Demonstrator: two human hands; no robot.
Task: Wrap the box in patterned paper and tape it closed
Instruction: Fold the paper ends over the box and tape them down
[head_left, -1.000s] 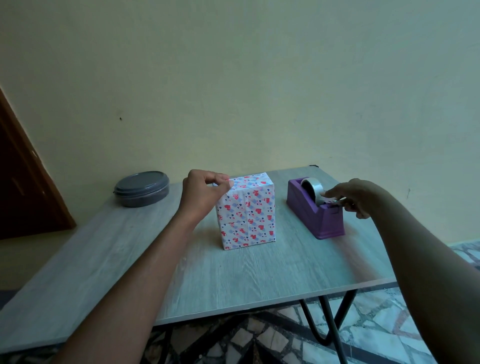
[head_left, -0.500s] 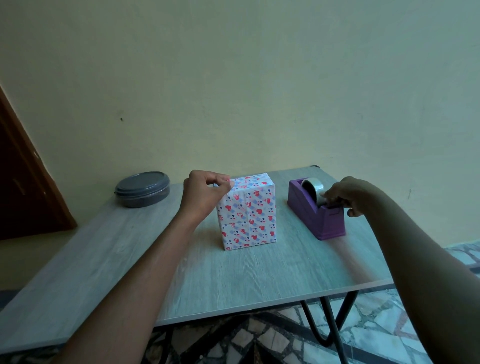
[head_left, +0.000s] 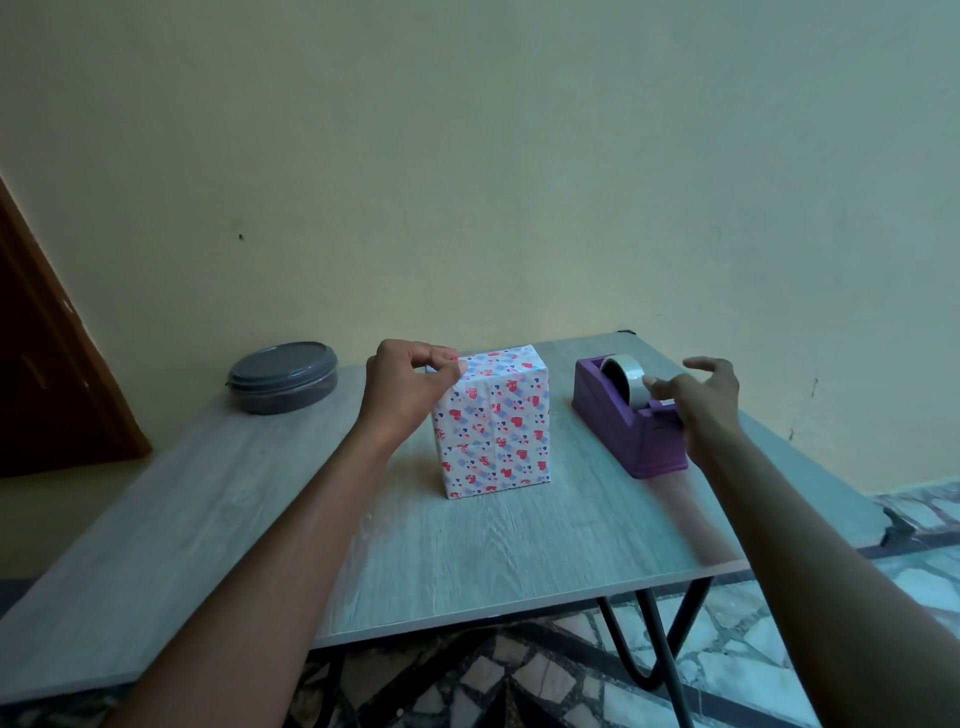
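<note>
- Head view, the task's things: shows the box (head_left: 493, 426) upright near the middle of the table (head_left: 467, 561), already covered on its visible faces with the patterned paper (head_left: 511, 460), hearts and small squares on white. Has the purple tape dispenser (head_left: 626, 426) just to its right, apart from it, with the tape roll (head_left: 623, 375) seated in it.
- Head view, left hand (head_left: 408, 387): stays at the box's upper left corner, thumb and forefinger pinched together on the paper edge there, in the same grip as half a second ago. Reads as pinning a fold down until tape arrives.
- Head view, right hand (head_left: 701, 400): marks the real change. Sat closed over the cutter end of the dispenser half a second ago; now opens wide, fingers (head_left: 701, 364) spread and lifted, forefinger tip close beside the roll. Cannot tell whether a torn strip clings to a fingertip; shows only a pale sliver at the cutter.
- Meaning for the task: suggests either a lost or unfinished pull of tape, or a re-reach for the loose end. Leaves the pinned corner untaped, so wrapping looks nearly done and sealing still pending.
- Head view, the rest: keeps a grey lidded container (head_left: 283, 376) at the table's far left, well clear of both hands.
</note>
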